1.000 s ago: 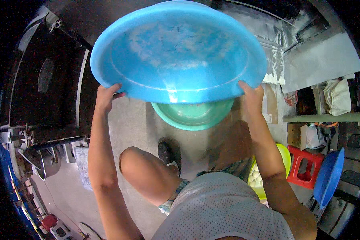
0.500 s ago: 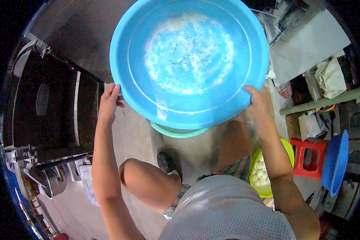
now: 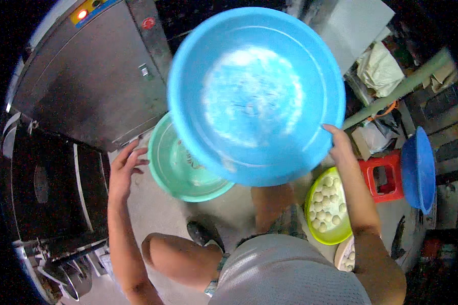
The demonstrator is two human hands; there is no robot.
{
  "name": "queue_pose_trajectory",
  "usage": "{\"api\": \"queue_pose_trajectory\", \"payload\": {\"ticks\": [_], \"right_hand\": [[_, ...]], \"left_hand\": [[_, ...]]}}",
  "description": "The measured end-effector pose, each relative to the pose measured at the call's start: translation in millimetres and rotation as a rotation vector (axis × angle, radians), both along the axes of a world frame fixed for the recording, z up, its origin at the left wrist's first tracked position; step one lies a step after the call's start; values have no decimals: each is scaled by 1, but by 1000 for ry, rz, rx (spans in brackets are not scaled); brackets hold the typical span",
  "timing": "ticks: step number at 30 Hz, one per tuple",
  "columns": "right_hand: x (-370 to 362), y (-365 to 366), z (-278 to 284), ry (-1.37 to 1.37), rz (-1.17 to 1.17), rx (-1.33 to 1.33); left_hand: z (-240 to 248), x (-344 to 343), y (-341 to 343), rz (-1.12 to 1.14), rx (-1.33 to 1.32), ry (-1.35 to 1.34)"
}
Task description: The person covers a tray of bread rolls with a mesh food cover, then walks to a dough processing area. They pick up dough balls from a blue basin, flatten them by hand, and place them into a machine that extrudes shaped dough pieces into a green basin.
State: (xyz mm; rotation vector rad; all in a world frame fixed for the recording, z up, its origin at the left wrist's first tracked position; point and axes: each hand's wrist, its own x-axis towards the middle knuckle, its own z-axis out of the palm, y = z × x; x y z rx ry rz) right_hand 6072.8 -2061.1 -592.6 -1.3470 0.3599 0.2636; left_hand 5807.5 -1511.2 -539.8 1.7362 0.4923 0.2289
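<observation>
A wide light-blue basin (image 3: 262,165), its bottom dusted with white powder, is held up in front of me. My right hand (image 3: 339,146) grips its right rim, thumb over the edge. Beside a green basin (image 3: 163,162), my left hand (image 3: 126,165) hangs in the air with its fingers apart, holding nothing. The blue basin hides much of the green one, which stands lower down and has a reddish print inside. Below my right forearm, a yellow-green basin (image 3: 310,223) contains several pale round balls (image 3: 325,198) that look like dough.
A metal cabinet (image 3: 96,76) with a lit orange-red lamp stands at the far left. On the right are a red stool (image 3: 396,178) and a dark-blue basin (image 3: 417,170) on its edge. A pinkish container (image 3: 341,254) with more balls sits near my right elbow.
My left hand has let go of the light-blue basin, which now tilts and hangs from my right hand. More of the green basin and the cabinet shows as the view turned left.
</observation>
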Motion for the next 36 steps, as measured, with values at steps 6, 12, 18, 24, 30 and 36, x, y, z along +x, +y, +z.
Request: {"api": "queue_pose_trajectory", "payload": {"ticks": [6, 12, 18, 24, 30, 36], "right_hand": [[-29, -188, 58, -42, -147, -483], [-37, -249, 67, 107, -113, -736], [29, -283, -6, 107, -50, -989], [77, -240, -119, 172, 122, -925], [88, -215, -271, 120, -254, -326], [19, -92, -276, 368, 369, -434]], "left_hand": [[28, -21, 20, 229, 168, -25], [73, -51, 81, 313, 246, -144], [82, -41, 71, 323, 287, -169], [96, -50, 51, 355, 285, -105], [122, 29, 69, 322, 422, -379], [242, 58, 105, 450, 1294, -264]]}}
